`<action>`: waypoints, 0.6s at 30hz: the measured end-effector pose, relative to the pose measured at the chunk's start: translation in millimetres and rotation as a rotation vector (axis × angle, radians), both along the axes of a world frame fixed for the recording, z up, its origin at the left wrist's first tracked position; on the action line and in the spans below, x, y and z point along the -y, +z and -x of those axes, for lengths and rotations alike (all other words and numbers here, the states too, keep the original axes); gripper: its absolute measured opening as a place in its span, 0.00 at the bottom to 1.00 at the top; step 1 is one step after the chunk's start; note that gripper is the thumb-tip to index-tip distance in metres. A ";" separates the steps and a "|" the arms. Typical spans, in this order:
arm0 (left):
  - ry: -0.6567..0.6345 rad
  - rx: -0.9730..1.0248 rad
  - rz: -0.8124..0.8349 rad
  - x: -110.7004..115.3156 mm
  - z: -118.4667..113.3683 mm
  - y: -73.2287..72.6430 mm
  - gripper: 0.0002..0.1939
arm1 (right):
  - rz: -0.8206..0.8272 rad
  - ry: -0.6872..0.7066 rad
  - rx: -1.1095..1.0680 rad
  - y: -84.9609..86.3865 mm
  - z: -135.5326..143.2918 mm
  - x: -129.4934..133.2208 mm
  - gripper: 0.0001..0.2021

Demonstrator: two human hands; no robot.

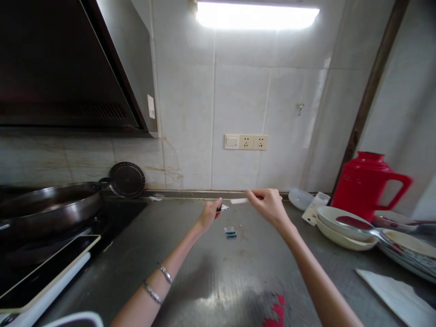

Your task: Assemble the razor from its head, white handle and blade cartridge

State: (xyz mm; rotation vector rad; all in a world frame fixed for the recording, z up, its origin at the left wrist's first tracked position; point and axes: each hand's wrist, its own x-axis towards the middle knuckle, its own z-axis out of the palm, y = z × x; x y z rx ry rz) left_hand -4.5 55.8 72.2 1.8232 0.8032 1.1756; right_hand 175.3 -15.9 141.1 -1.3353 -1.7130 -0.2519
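My left hand [208,215] is closed over the counter, thumb on top, around a small dark object with a black-and-white patterned end [223,208]. Its kind is too small to make out. To its right, my right hand [269,204] pinches a thin, flat white strip [239,200] that points left toward the other hand. The strip and the patterned end are apart. Between and below both hands, a small clear-and-teal packet [230,233] lies on the grey metal counter [204,281]. My fingers hide most of what each hand grips.
On the left are a steel pan [51,204] and a phone-like slab [51,272] on a white stand. A red thermos jug [363,186], stacked bowls [344,234], plates [408,254] and a white paper [398,295] stand right. A range hood [132,68] overhangs the left.
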 end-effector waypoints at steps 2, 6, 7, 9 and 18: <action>0.014 -0.012 0.015 2.6 -1.5 -0.5 0.29 | -0.017 0.007 0.037 -0.9 11.1 2.9 0.24; 0.028 -0.006 0.062 9.4 -2.9 2.1 0.27 | -0.055 0.011 0.095 -7.6 16.2 -1.3 0.23; 0.026 0.002 0.065 10.5 -2.8 3.0 0.27 | -0.065 0.003 0.104 -10.0 12.8 -4.5 0.23; 0.020 0.021 0.066 11.3 -2.6 4.0 0.27 | -0.081 -0.024 0.107 -13.7 4.0 -10.6 0.23; 0.017 0.063 0.088 10.9 -6.5 1.0 0.27 | -0.112 0.022 0.090 -12.4 12.8 -4.4 0.22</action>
